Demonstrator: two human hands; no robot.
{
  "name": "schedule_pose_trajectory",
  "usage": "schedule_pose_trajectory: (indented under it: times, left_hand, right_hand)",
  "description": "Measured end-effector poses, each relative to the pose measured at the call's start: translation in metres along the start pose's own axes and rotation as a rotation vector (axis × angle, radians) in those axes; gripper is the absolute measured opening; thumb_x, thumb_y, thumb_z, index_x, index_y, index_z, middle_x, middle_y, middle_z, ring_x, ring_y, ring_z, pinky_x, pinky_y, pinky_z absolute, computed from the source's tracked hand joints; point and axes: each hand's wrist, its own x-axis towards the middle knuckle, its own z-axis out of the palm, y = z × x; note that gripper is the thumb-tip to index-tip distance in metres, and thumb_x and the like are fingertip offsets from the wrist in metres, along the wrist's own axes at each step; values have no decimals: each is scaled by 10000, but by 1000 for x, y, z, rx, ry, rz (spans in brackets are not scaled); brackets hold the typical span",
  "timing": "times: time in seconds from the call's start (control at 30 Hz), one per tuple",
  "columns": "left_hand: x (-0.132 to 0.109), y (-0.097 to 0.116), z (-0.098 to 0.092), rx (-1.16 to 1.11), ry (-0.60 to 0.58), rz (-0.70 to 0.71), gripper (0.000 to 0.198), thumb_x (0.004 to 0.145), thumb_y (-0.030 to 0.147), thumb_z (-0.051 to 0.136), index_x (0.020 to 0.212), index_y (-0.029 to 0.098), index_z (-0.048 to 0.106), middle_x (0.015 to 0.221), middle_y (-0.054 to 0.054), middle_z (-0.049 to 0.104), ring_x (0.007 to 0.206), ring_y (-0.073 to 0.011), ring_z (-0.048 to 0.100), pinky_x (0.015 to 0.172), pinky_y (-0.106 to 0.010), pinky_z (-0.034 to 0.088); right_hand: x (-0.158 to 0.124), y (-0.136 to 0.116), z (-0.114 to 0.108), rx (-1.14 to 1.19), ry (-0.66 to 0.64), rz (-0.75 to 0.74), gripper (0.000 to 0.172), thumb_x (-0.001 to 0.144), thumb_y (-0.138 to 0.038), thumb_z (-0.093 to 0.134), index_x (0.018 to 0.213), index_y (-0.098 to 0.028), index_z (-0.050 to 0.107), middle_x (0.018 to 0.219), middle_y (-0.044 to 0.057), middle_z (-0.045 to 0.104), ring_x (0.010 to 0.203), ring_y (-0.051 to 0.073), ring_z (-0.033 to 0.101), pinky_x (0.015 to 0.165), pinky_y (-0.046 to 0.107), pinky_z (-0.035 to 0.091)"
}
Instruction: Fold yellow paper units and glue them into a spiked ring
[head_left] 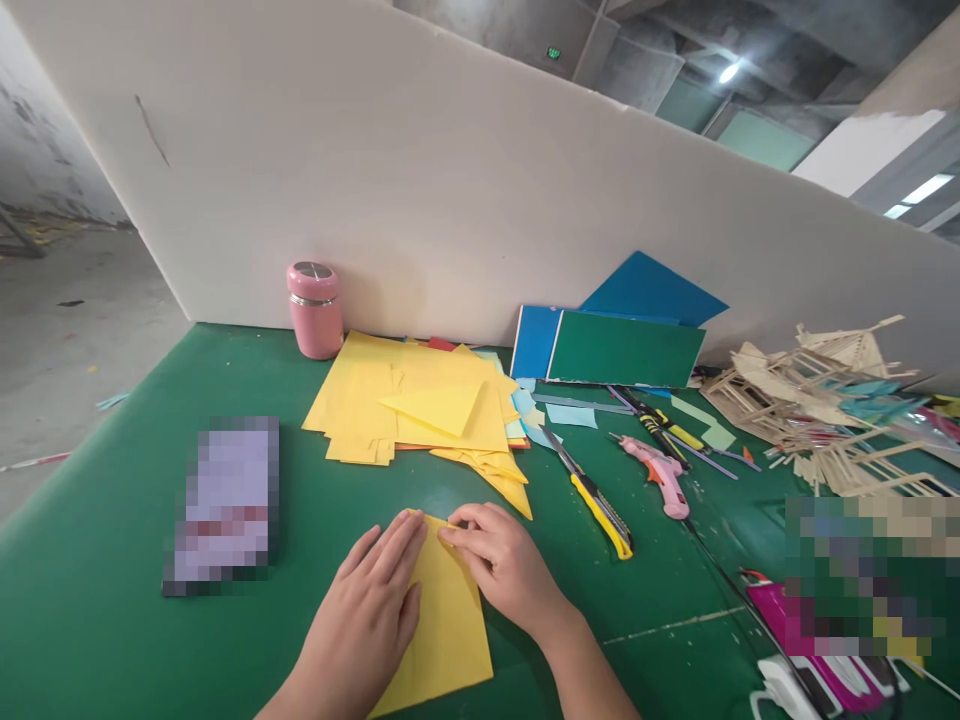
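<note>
A sheet of yellow paper (pixel 446 640) lies on the green tabletop in front of me. My left hand (pixel 379 590) rests flat on its left side, fingers stretched out toward the far edge. At the far right corner, my right hand (pixel 502 560) has thumb and fingers pinched on the sheet's edge. Just beyond my hands is a pile of yellow paper pieces (pixel 427 390). A yellow utility knife (pixel 592 500) lies to the right of my right hand, its blade pointing away to the left.
A pink thermos (pixel 315 310) stands by the white partition (pixel 420 160). Rightward are a pink glue gun (pixel 660 475), green and blue boards (pixel 626 350) and a heap of wooden stick models (pixel 825 400). A blurred purple item (pixel 229 500) lies left. A white plug (pixel 784 690) sits front right.
</note>
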Motion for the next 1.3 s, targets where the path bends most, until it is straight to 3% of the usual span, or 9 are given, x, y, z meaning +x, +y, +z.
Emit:
schedule_pose_trajectory:
  times: [0.37,0.7,0.9,1.3]
  left_hand:
    - [-1,1,2,15,-3,15,475,872,161,383,1334,209,478,1315,-69,581,1212,-190,529,1008,-334,366]
    - [-1,2,1,12,-2,6,448,864,154,388,1283,217,532,1317,-68,578,1251,-179,486,1097,-334,236]
    - [1,3,-2,-30,-52,-28,430,887,179,380,1286,234,532,1324,-56,576,1231,-181,511,1048,-333,331]
    - [2,3,-4,-12,-88,-4,412,885,171,385,1253,212,563,1300,-87,590,1218,-212,530,988,-378,424]
  right_hand:
    - [-1,-2,-3,28,-39,41,290,914,-90,435,1043,-224,657,931,71,625,841,191,556,706,322,506]
    - [-1,-8,-5,7,-36,72,231,931,-175,452,1007,-206,667,963,81,630,821,187,551,699,316,502]
    - [0,-9,-6,31,-33,88,247,934,-165,452,835,-199,676,940,74,642,812,181,559,697,311,497]
    - [-1,-8,-8,8,-30,47,229,933,-170,458,944,-202,684,935,71,647,823,192,563,695,320,509]
